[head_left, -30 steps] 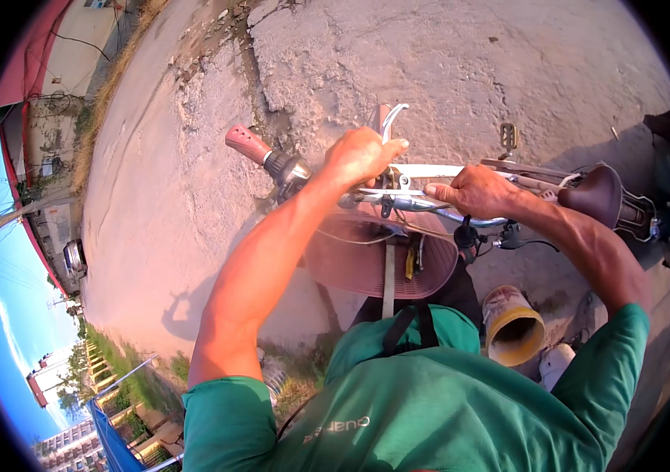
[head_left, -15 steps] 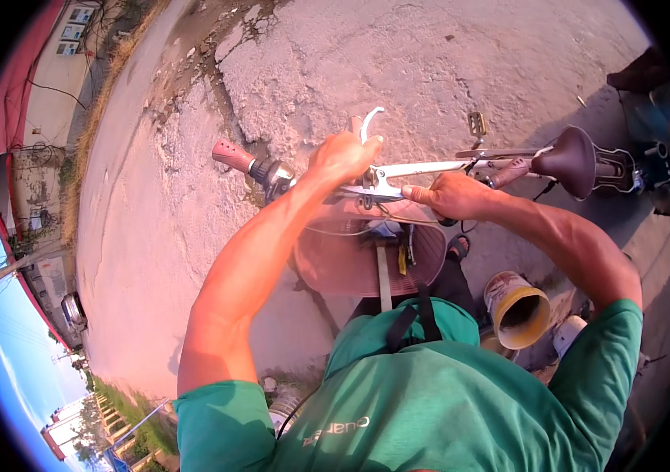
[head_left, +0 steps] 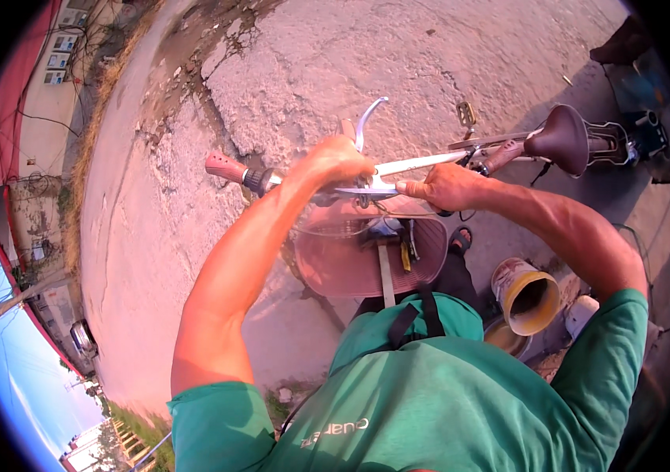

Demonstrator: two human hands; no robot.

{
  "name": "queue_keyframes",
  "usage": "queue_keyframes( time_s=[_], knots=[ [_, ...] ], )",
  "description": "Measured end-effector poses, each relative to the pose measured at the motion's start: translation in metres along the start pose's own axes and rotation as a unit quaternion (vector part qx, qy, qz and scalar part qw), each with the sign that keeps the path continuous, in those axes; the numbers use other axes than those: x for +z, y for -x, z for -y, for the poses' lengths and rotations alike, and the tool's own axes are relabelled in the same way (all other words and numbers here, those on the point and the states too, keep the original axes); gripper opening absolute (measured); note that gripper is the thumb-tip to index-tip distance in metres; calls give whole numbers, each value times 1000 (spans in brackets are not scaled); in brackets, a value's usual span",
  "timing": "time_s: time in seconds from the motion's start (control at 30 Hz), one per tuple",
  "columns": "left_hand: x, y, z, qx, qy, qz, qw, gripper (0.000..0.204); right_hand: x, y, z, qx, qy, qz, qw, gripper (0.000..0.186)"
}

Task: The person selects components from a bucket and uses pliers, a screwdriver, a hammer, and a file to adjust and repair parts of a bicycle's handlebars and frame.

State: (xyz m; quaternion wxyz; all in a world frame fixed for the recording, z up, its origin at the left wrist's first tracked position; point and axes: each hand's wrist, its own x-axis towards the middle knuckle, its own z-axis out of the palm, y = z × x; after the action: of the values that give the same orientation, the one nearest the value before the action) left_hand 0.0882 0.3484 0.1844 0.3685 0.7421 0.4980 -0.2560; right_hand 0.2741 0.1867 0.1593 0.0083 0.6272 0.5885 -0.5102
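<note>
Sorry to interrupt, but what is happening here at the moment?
A person in a green shirt is working on a bicycle's handlebar outdoors on cracked concrete. The left hand grips it near the brake lever; the right hand holds the bar's middle. The saddle and a bucket are to the right.

Green short-sleeved shirt point(head_left: 429, 409) worn; pale lettering printed across chest. Black strap point(head_left: 417, 315) seen at neckline. Sleeves ended at upper arms; forearms left bare. Left hand point(head_left: 335, 161) and right hand point(head_left: 445, 187) ungloved, no watch or rings seen.
</note>
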Motion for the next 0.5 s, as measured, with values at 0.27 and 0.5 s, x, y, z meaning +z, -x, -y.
queue_keyframes(
  time_s=[0.27, 0.5],
  knots=[
    [14, -25, 19, 64, 146, 16, 987, 10, 11, -1, -4, -15, -55, 15, 998, 89],
    [8, -17, 11, 13, 203, -90, 975, 7, 52, 11, 43, 46, -396, 77, 914, 67]
  ],
)
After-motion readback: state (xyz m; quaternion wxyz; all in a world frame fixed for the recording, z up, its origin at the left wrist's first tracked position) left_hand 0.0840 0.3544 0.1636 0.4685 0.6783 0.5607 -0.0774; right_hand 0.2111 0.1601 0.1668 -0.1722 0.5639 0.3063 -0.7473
